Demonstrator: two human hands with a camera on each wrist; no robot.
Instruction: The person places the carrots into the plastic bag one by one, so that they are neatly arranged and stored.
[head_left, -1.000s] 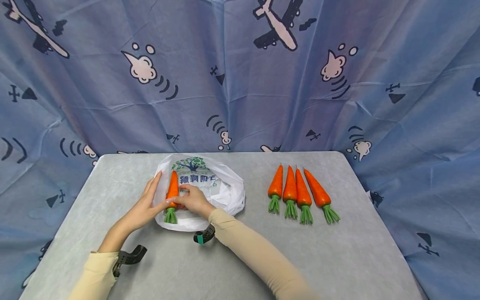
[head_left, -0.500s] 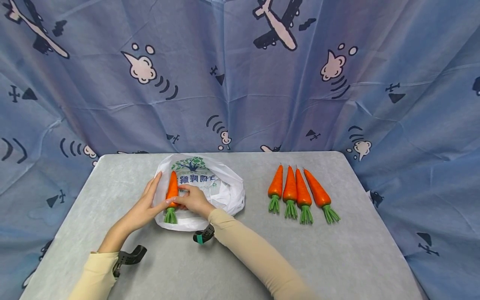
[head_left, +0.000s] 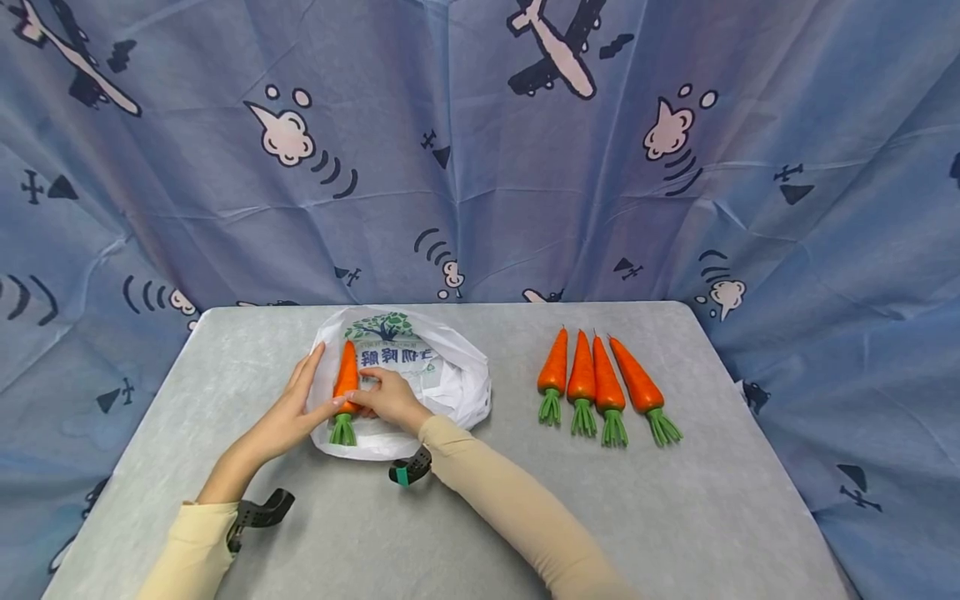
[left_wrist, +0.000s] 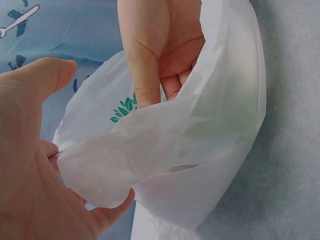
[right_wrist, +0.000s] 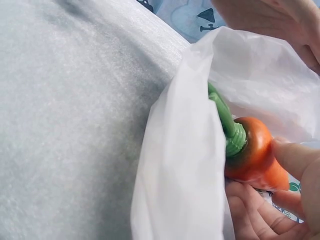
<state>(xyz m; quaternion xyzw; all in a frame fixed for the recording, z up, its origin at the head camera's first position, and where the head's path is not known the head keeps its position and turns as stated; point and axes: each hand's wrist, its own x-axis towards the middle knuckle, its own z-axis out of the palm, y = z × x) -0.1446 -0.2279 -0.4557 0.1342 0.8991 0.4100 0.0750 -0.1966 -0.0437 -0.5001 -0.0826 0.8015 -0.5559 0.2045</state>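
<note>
The upper half is filled by a curtain (head_left: 480, 200), the lower by a tabletop (head_left: 720, 517). Left of centre a bag (head_left: 468, 392) is set; right of centre, four carrots (head_left: 606, 383). The bag's left edge is touched by the left hand (head_left: 283, 419), fingers straight, thumb spread. By the fingers of the right hand (head_left: 393, 402), a carrot (head_left: 347, 371) is pinched inside the bag.

My feed shows orange carrots (head_left: 581, 377) with green tops (head_left: 583, 419), a white bag (head_left: 474, 390) printed with a green-leaved tree (head_left: 384, 326), beige sleeves (head_left: 502, 500), a grey table (head_left: 360, 533) and an airplane-patterned blue curtain (head_left: 487, 225).
</note>
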